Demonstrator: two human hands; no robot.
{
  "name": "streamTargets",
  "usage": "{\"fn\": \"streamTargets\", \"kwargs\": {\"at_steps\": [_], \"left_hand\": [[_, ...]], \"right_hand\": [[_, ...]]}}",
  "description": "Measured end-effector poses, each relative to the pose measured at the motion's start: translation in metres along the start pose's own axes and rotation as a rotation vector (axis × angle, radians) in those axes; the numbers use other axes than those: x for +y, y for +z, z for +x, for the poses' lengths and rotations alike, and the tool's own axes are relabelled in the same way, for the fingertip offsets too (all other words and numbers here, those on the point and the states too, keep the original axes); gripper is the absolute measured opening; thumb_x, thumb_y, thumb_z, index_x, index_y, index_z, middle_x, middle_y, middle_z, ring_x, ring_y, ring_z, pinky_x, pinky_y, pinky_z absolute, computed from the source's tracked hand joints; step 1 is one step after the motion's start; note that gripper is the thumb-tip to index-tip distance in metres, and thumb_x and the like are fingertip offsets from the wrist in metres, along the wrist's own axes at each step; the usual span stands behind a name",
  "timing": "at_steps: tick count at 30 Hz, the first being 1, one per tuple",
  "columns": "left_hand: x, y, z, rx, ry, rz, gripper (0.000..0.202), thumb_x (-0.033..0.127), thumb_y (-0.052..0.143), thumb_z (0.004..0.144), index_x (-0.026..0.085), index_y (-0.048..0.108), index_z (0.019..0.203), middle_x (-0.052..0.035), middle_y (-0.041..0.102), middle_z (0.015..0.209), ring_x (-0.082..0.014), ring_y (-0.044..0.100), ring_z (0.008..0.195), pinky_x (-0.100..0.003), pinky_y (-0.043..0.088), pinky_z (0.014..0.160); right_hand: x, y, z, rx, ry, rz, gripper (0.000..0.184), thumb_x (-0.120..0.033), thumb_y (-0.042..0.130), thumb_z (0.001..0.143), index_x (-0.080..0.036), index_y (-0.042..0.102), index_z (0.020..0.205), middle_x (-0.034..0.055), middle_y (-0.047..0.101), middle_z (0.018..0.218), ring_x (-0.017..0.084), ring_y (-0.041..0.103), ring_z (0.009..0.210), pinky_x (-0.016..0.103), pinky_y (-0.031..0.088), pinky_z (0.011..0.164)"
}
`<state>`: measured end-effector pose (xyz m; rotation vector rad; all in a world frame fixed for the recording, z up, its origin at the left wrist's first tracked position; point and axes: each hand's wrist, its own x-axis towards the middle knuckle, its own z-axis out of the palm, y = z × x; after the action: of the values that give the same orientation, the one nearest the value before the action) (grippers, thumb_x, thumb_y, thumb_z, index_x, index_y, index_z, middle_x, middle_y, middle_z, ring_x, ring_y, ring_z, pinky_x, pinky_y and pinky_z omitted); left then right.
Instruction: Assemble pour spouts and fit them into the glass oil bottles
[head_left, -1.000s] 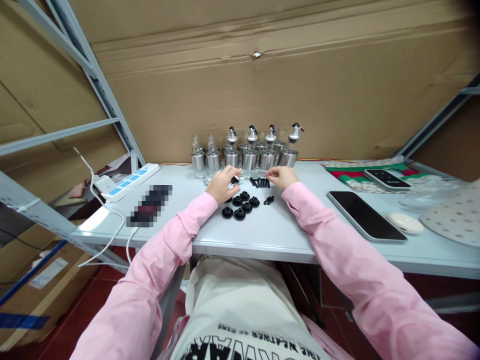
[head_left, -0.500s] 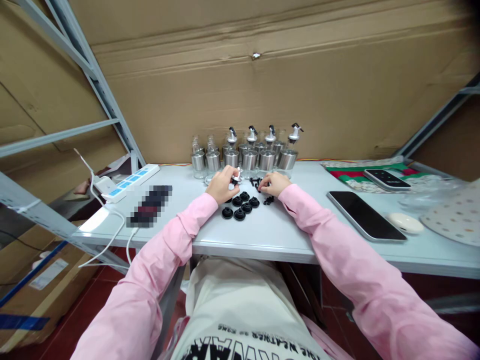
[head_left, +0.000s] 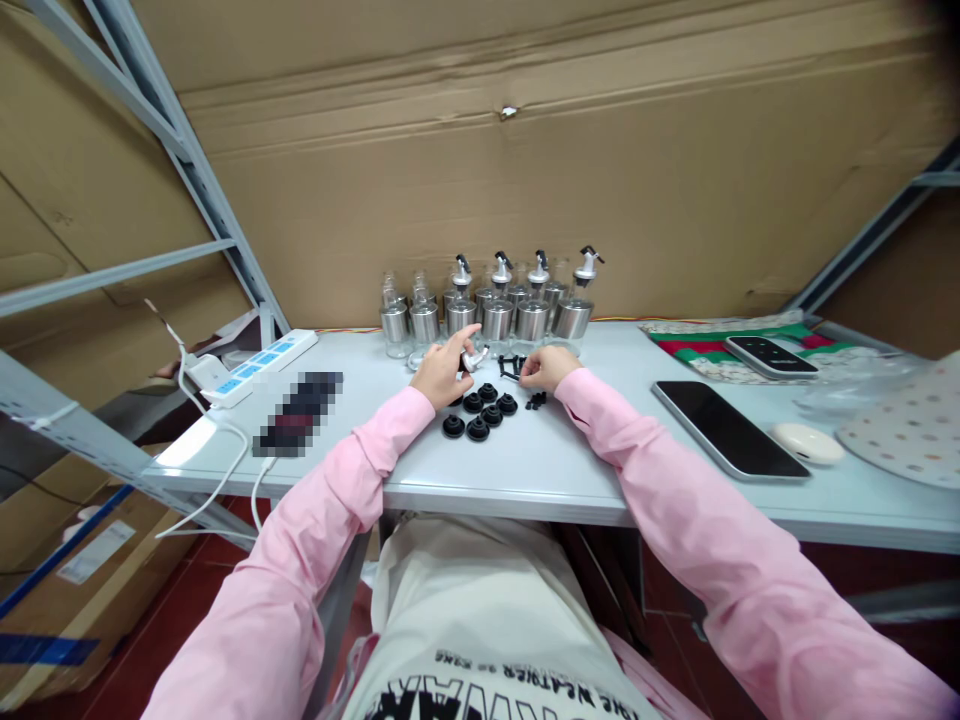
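My left hand (head_left: 439,376) holds a silver pourer head (head_left: 474,360) between thumb and fingers, with the index finger lifted off it. To its right, the fingertips of my right hand (head_left: 552,369) pinch the end of a slim black lever (head_left: 511,376), low over the table. Other thin black levers (head_left: 512,360) lie just beyond those fingertips. Several round black stoppers (head_left: 478,429) are grouped in front of my left hand. Small black pieces (head_left: 536,401) sit beneath my right hand.
Behind my hands stand rows of glass bottles with metal sleeves (head_left: 497,322), some topped with pourers (head_left: 587,265). A power strip (head_left: 262,368) and a blurred dark object (head_left: 298,414) are at left. A phone (head_left: 727,430) and a white round case (head_left: 808,444) lie at right.
My left index finger has risen and straightened, and the pourer head now tips to the right. My right fingertips have shifted slightly among the black levers.
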<state>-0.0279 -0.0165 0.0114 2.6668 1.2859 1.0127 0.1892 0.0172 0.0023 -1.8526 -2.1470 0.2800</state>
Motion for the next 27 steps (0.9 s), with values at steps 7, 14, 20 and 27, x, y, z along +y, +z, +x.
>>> {"fn": "streamTargets", "kwargs": {"at_steps": [7, 14, 20, 27], "left_hand": [[0.002, -0.001, -0.001, -0.018, -0.004, 0.047, 0.074, 0.010, 0.055, 0.063, 0.019, 0.029, 0.132, -0.0031, 0.054, 0.098, -0.0167, 0.054, 0.086, -0.029, 0.039, 0.080], [-0.006, 0.007, 0.001, -0.037, 0.009, -0.075, 0.073, 0.009, 0.058, 0.059, 0.015, 0.031, 0.127, -0.0044, 0.050, 0.095, -0.0179, 0.054, 0.085, -0.030, 0.043, 0.076], [-0.015, 0.016, 0.000, -0.019, 0.009, -0.224, 0.067, 0.007, 0.057, 0.059, 0.014, 0.032, 0.121, -0.0032, 0.048, 0.091, -0.0162, 0.053, 0.083, -0.031, 0.047, 0.079], [-0.012, 0.013, 0.001, -0.010, 0.035, -0.215, 0.072, 0.006, 0.058, 0.058, 0.013, 0.032, 0.124, -0.0035, 0.046, 0.092, -0.0166, 0.052, 0.085, -0.032, 0.047, 0.081]], "right_hand": [[-0.020, -0.003, -0.008, 0.199, -0.224, 0.826, 0.014, -0.027, 0.064, 0.059, -0.016, 0.056, 0.063, 0.0008, 0.062, 0.058, 0.012, 0.055, 0.055, 0.026, 0.044, 0.058], [-0.037, 0.004, -0.014, 0.135, -0.280, 1.123, 0.033, -0.035, 0.076, 0.047, -0.017, 0.052, 0.058, -0.0024, 0.056, 0.049, 0.008, 0.050, 0.046, 0.024, 0.042, 0.049], [-0.038, 0.005, -0.015, 0.163, -0.289, 1.155, 0.035, -0.038, 0.077, 0.047, -0.017, 0.056, 0.064, -0.0028, 0.057, 0.052, 0.008, 0.051, 0.047, 0.024, 0.043, 0.049], [-0.039, 0.003, -0.017, 0.173, -0.252, 1.122, 0.036, -0.040, 0.078, 0.045, -0.015, 0.057, 0.061, -0.0019, 0.057, 0.050, 0.009, 0.051, 0.046, 0.024, 0.042, 0.049]]}}
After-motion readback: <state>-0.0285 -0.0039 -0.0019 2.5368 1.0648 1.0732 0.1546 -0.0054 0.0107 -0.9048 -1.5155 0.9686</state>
